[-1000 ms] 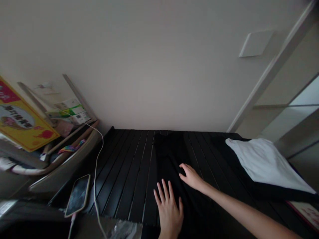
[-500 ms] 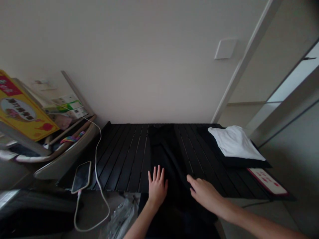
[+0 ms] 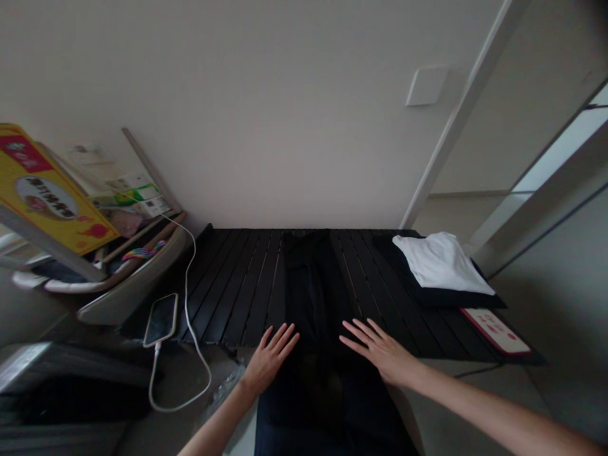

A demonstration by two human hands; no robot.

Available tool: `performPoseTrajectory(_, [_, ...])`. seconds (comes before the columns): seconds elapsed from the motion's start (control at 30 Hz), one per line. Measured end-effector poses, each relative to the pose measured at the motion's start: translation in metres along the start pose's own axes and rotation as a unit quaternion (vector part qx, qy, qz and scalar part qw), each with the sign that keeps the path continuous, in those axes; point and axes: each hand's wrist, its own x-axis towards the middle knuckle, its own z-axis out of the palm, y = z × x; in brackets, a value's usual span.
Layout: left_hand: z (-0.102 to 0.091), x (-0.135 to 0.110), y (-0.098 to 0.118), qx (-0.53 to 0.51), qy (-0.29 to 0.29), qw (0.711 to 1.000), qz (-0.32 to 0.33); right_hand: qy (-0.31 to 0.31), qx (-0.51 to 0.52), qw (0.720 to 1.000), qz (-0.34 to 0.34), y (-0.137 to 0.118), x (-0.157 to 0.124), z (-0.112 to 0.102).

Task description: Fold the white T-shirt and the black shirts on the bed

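A black garment (image 3: pixel 308 285), which looks like trousers, lies lengthwise over the middle of the black slatted table (image 3: pixel 237 278), its near end reaching the front edge. At its left edge is my left hand (image 3: pixel 270 356), open with fingers stretched out. My right hand (image 3: pixel 375 345) is open on the other side, fingers spread near the garment's right edge. Neither hand grips anything. Whether the fingertips press on the cloth or hover just over it, I cannot tell. Dark cloth on my lap blends with the garment's near end.
A folded white garment (image 3: pixel 441 263) rests on folded black cloth at the right, beside a red-edged white card (image 3: pixel 496 332). A phone (image 3: pixel 161 320) with a white cable (image 3: pixel 187 304) lies at the left. A grey basket (image 3: pixel 137 278) holds a yellow package (image 3: pixel 52 196).
My right hand has let go of the garment's right edge and spread its fingers. The left hand has slid leftward off the cloth's middle to its left edge.
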Motion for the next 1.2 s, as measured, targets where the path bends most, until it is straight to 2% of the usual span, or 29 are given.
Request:
performPoseTrajectory(0.1, [0.004, 0.009, 0.001, 0.032, 0.015, 0.999, 0.014, 0.040, -0.032, 0.998, -0.022, 0.009, 0.000, 0.018])
performPoseTrajectory(0.2, [0.000, 0.022, 0.002, 0.016, 0.008, 0.999, 0.041, 0.060, -0.021, 0.997, -0.053, 0.012, 0.007, 0.023])
performPoseTrajectory(0.33, [-0.013, 0.030, 0.002, -0.058, -0.043, 0.994, 0.086, 0.012, 0.064, 0.990, -0.123, 0.011, 0.013, 0.012])
performPoseTrajectory(0.43, [-0.024, 0.030, -0.001, -0.197, -0.073, 0.973, 0.093, -0.033, 0.179, 0.974, -0.133, 0.006, 0.016, -0.003])
performPoseTrajectory(0.5, [-0.028, 0.034, -0.003, -0.333, -0.064, 0.940, 0.036, -0.010, 0.280, 0.957, -0.068, 0.003, 0.023, -0.014])
performPoseTrajectory(0.57, [-0.030, 0.043, -0.007, -0.459, -0.013, 0.886, -0.067, 0.046, 0.365, 0.928, 0.060, 0.004, 0.035, -0.022])
performPoseTrajectory(0.63, [-0.026, 0.058, -0.010, -0.525, 0.058, 0.829, -0.183, 0.089, 0.382, 0.895, 0.212, 0.008, 0.051, -0.024])
performPoseTrajectory(0.7, [-0.020, 0.073, -0.014, -0.526, 0.108, 0.796, -0.280, 0.099, 0.346, 0.876, 0.322, 0.016, 0.067, -0.019])
performPoseTrajectory(0.73, [-0.017, 0.079, -0.015, -0.506, 0.121, 0.794, -0.314, 0.093, 0.324, 0.871, 0.356, 0.020, 0.074, -0.014])
performPoseTrajectory(0.8, [-0.011, 0.088, -0.017, -0.444, 0.125, 0.813, -0.356, 0.077, 0.293, 0.867, 0.396, 0.027, 0.084, -0.005])
performPoseTrajectory(0.9, [-0.007, 0.096, -0.017, -0.358, 0.094, 0.846, -0.384, 0.061, 0.257, 0.862, 0.432, 0.034, 0.096, 0.006])
performPoseTrajectory(1.07, [0.001, 0.117, -0.016, -0.278, 0.057, 0.857, -0.430, 0.070, 0.225, 0.864, 0.444, 0.042, 0.124, 0.009])
performPoseTrajectory(1.2, [0.007, 0.135, -0.023, -0.245, 0.078, 0.863, -0.434, 0.083, 0.209, 0.870, 0.440, 0.047, 0.147, 0.009])
